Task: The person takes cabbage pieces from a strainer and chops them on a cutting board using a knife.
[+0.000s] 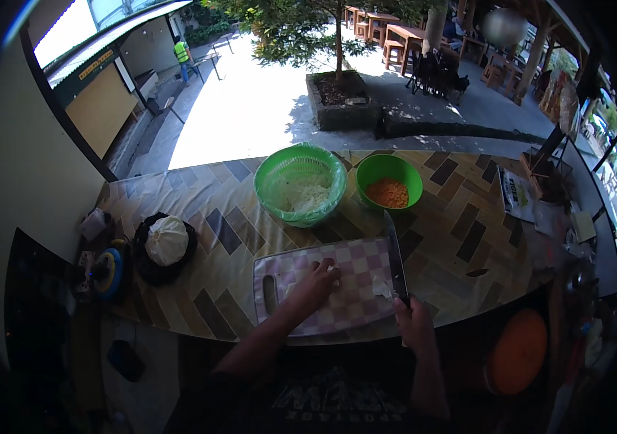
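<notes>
A pink-and-white checked cutting board [352, 264] with a handle slot lies at the table's near edge. My left hand [315, 283] rests on the board, its fingers curled together; a bit of something pale shows by the fingertips, too small to name. In my right hand [414, 322] is the handle of a large knife [395, 253], its blade pointing away from me along the board's right side. Pale white scraps [380, 286] lie on the board near the knife. Beyond the board stands a green basket [268, 170] lined with a plastic bag, holding white shreds.
Right of the basket is a green bowl [413, 170] with orange shreds [388, 192]. A white tied bag [168, 240] sits in black plastic at left, beside a blue-and-yellow round object [109, 273]. An orange round lid or tub [518, 351] is low at right. A person [181, 52] stands outside.
</notes>
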A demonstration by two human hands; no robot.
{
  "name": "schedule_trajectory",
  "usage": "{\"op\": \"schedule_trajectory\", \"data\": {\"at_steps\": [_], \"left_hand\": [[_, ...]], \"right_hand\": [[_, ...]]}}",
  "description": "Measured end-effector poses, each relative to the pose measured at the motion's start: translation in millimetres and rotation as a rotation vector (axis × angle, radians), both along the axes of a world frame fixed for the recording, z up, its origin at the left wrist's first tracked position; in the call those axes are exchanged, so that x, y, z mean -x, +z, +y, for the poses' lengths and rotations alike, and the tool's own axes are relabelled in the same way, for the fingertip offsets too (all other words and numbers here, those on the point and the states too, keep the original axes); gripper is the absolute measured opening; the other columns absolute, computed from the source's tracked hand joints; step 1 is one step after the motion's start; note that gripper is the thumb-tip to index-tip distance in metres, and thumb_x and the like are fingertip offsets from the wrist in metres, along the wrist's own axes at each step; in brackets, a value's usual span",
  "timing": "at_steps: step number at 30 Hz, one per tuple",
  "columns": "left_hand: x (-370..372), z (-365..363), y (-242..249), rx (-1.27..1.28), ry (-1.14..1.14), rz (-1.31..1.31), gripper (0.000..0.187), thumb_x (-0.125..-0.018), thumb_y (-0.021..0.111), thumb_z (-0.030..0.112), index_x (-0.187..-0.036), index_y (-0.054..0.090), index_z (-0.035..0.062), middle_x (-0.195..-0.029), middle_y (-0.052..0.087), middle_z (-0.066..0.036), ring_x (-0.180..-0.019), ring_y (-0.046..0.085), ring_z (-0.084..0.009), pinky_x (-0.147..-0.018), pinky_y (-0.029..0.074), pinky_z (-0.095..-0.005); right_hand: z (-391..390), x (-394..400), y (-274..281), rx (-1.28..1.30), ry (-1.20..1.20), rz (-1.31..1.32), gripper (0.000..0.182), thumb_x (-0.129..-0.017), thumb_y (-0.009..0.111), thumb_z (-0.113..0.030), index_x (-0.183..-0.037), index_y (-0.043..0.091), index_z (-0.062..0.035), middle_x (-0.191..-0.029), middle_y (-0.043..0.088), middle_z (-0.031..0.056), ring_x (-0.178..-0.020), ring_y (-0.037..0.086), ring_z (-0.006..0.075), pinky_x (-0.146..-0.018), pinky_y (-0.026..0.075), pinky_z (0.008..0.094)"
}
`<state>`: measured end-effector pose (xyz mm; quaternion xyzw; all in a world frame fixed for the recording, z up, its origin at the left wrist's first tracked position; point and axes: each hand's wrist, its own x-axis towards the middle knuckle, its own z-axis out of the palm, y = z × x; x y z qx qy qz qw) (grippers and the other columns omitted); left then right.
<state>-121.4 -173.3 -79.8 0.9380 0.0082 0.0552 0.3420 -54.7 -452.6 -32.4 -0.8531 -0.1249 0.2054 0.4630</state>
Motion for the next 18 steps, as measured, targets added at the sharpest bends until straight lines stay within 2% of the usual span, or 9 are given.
{"op": "schedule_trajectory", "data": {"at_steps": [5, 8, 11, 14, 17, 18], "left_hand": [[-12.1, 3.9, 0.4, 0.031, 0.013, -0.002, 0.024, -0.089, 0.069, 0.007, -0.112, 0.070, 0.0047, -0.140, 0.052, -0.017, -0.122, 0.053, -0.0430, -0.107, 0.049, -0.0484], [-20.7, -2.7, -2.1, -0.067, 0.010, 0.018, 0.038, -0.088, 0.071, 0.011, -0.125, 0.065, 0.0070, -0.143, 0.050, -0.019, -0.128, 0.051, -0.0463, -0.106, 0.050, -0.0504], [-34.1, -24.6, 0.0, -0.084, 0.119, 0.129, 0.060, -0.091, 0.075, 0.026, -0.146, 0.053, 0.0163, -0.156, 0.040, -0.024, -0.136, 0.046, -0.0502, -0.110, 0.047, -0.0554], [-42.7, -52.1, 26.6, -0.157, 0.107, 0.181, 0.071, -0.093, 0.072, 0.043, -0.156, 0.043, 0.0219, -0.159, 0.035, -0.027, -0.138, 0.044, -0.0522, -0.106, 0.045, -0.0627], [-45.6, -82.0, 44.6, -0.372, 0.067, 0.279, 0.074, -0.093, 0.069, 0.054, -0.155, 0.045, 0.0222, -0.160, 0.035, -0.027, -0.138, 0.045, -0.0510, -0.102, 0.045, -0.0660], [-44.6, -86.2, 22.5, -0.450, 0.086, 0.194, 0.069, -0.094, 0.069, 0.050, -0.153, 0.048, 0.0221, -0.159, 0.037, -0.025, -0.137, 0.045, -0.0497, -0.097, 0.045, -0.0663]], "right_hand": [[-7.6, -19.8, 11.1, 0.004, 0.044, -0.042, 0.043, -0.104, 0.062, -0.040, -0.101, 0.065, 0.0023, -0.073, 0.062, 0.0154, -0.066, 0.059, 0.0224, -0.063, 0.046, 0.0412], [-12.7, -32.2, 5.6, 0.028, 0.081, -0.027, 0.045, -0.103, 0.062, -0.043, -0.100, 0.065, 0.0021, -0.074, 0.064, 0.0154, -0.067, 0.060, 0.0231, -0.064, 0.047, 0.0410], [-13.5, -41.0, 5.5, 0.040, 0.103, -0.023, 0.046, -0.103, 0.062, -0.044, -0.100, 0.066, 0.0016, -0.074, 0.065, 0.0158, -0.068, 0.063, 0.0244, -0.065, 0.047, 0.0409], [-12.8, -48.0, 3.2, 0.027, 0.144, -0.043, 0.046, -0.102, 0.063, -0.044, -0.100, 0.067, 0.0011, -0.072, 0.065, 0.0157, -0.067, 0.064, 0.0256, -0.064, 0.048, 0.0408], [-8.6, -56.6, 14.4, 0.037, 0.184, -0.024, 0.045, -0.102, 0.063, -0.045, -0.099, 0.067, 0.0006, -0.070, 0.065, 0.0152, -0.066, 0.065, 0.0263, -0.063, 0.048, 0.0408], [-7.7, -60.7, 18.8, 0.045, 0.195, -0.010, 0.045, -0.102, 0.064, -0.045, -0.098, 0.067, 0.0005, -0.070, 0.065, 0.0151, -0.066, 0.065, 0.0265, -0.063, 0.048, 0.0408]]}}
